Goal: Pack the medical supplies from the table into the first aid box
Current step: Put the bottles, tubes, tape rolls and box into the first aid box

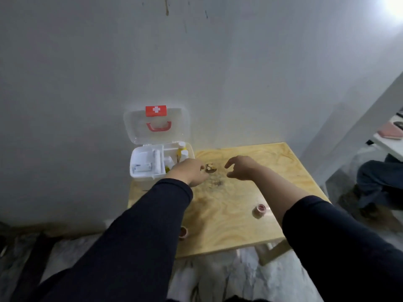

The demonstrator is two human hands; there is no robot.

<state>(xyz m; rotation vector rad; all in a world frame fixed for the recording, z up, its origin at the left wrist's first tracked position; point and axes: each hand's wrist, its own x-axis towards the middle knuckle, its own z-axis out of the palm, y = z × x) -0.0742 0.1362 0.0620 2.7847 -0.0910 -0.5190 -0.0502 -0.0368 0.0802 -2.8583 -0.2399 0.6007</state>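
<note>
The white first aid box [139, 159] stands open at the table's far left corner, its clear lid [133, 125] leaning back against the wall. Several white and yellow supplies lie in its tray. My left hand [190, 171] is just right of the box, fingers closed on a small brown and white item [210, 167]. My right hand [242, 167] hovers a little to the right with curled, spread fingers and holds nothing. A pink tape roll [260, 209] lies on the wooden table [229, 232] near my right forearm. Another pink roll [182, 232] sits at the front edge, partly hidden by my left sleeve.
The grey wall rises directly behind the table. A dark scorch-like stain [214, 182] marks the wood between my hands. At the right, a seated person's leg [379, 184] and a white table [387, 144] stand close to the wooden table's right side.
</note>
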